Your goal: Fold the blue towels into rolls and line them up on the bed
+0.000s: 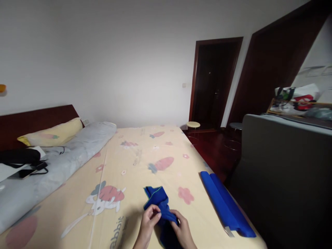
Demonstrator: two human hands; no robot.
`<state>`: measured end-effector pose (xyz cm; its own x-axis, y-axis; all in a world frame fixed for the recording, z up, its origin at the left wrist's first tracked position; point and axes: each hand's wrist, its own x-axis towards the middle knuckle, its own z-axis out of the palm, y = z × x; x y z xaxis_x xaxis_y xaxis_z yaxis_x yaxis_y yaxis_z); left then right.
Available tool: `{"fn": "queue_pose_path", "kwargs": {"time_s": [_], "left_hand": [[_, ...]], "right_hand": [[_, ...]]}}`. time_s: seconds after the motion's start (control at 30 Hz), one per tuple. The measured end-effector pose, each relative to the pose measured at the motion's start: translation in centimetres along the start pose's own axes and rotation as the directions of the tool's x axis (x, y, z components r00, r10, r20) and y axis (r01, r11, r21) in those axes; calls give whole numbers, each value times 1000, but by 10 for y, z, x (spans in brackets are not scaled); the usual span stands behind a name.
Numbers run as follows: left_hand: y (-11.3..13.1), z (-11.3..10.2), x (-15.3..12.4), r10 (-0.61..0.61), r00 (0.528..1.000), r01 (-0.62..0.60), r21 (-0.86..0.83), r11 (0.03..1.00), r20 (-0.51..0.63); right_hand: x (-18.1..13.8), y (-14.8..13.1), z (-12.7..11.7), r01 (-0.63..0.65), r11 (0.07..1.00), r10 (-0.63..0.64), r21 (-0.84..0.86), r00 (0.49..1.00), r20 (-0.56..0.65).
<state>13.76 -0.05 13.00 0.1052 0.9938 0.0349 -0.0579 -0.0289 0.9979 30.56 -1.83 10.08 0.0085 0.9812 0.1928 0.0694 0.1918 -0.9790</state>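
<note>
A small blue cloth with a green edge lies bunched on the yellow printed bedsheet near the bed's front. My left hand pinches its left side with closed fingers. My right hand grips the cloth's right side, fingers curled over the fabric. Both hands meet over the cloth's lower part, which hangs dark between them.
A folded blue fabric strip lies along the bed's right edge. A grey rolled quilt, a yellow pillow and dark items with cables sit at left. A grey sofa back stands right; two stools stand by the dark doorway.
</note>
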Motion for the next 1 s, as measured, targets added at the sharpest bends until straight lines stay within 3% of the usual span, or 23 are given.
{"fn": "queue_pose_path", "kwargs": {"time_s": [0.1,0.17,0.3,0.4,0.47,0.57,0.67,0.77,0.87,0.93,1.0], "left_hand": [[-11,-11,8,17,1000,-16,73,997,-5],[-28,-18,13,3,996,18,240,971,-87],[-73,-30,18,-78,949,259,615,745,-305],[-94,-35,17,-59,960,252,762,596,-272],[-98,-36,16,-4,977,175,798,576,-211],[-96,-34,19,29,988,106,792,601,-154],[-91,-26,24,42,991,69,761,645,-126],[-82,-10,27,72,994,8,705,709,-83],[-61,12,21,121,993,-90,649,756,-4],[-43,25,15,135,988,-154,583,797,77],[-29,35,8,121,977,-195,500,844,176]], "right_hand": [[7,-16,-11,-5,999,7,54,1000,-30],[13,-20,-17,-11,995,21,100,995,-94],[20,6,-36,-77,995,92,69,963,-253],[16,50,-58,-225,970,174,-93,908,-380],[8,77,-71,-326,913,181,-246,863,-472],[-4,97,-78,-360,799,46,-481,835,-549],[-11,90,-68,-213,751,-100,-625,899,-427],[-14,76,-46,26,770,-122,-637,987,-107],[-14,68,-22,145,806,-89,-574,988,126],[-11,67,-8,118,843,-63,-525,991,121],[-6,67,0,20,899,-19,-438,1000,6]]}}
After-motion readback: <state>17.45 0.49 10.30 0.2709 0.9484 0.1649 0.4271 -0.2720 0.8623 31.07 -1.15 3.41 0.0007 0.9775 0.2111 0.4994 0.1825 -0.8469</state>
